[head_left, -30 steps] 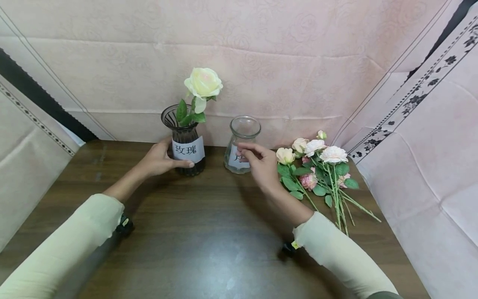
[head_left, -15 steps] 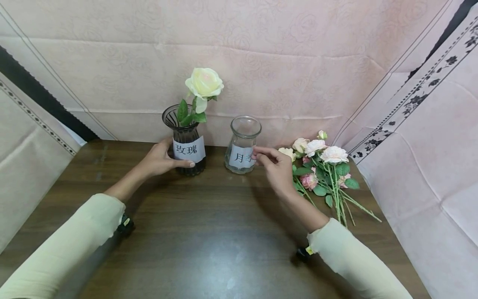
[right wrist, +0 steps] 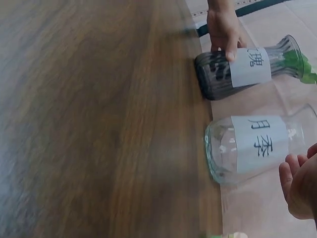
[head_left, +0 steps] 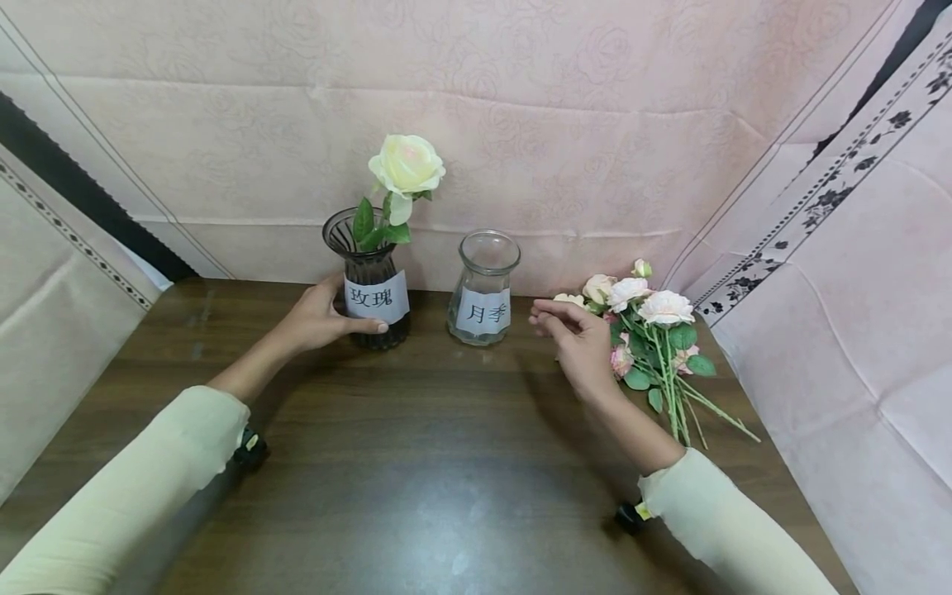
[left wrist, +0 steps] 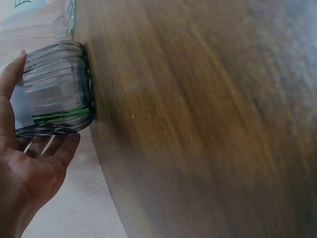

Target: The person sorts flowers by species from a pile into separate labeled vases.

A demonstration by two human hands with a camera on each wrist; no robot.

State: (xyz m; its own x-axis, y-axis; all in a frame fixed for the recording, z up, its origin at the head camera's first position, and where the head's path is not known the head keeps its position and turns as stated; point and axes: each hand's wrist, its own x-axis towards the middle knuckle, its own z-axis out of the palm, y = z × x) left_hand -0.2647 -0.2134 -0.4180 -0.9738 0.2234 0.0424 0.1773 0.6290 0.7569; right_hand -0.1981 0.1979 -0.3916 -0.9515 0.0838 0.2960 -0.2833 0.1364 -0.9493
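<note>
My left hand (head_left: pixel 320 318) grips the lower body of a dark ribbed glass vase (head_left: pixel 369 266), thumb across the front and fingers behind. A white label with black characters wraps the vase. One cream-yellow rose (head_left: pixel 407 167) with green leaves stands in it. In the left wrist view, a green stem (left wrist: pixel 62 115) shows through the glass. To the right stands a clear glass vase (head_left: pixel 486 283) with its own white label (head_left: pixel 483 312) and no flower in it. Between this vase and the flowers, my right hand (head_left: pixel 578 343) hovers with loosely bent fingers, holding nothing.
A bunch of artificial flowers (head_left: pixel 665 308) in white, cream and pink lies at the right of the brown wooden table (head_left: pixel 416 463), stems pointing forward. My right hand partly covers it. A pale patterned cloth (head_left: pixel 245 157) hangs behind the table's back edge.
My right hand has moved rightward from in front of the clear vase's label toward the flowers, uncovering the label. My left hand and the dark vase have stayed nearly still.
</note>
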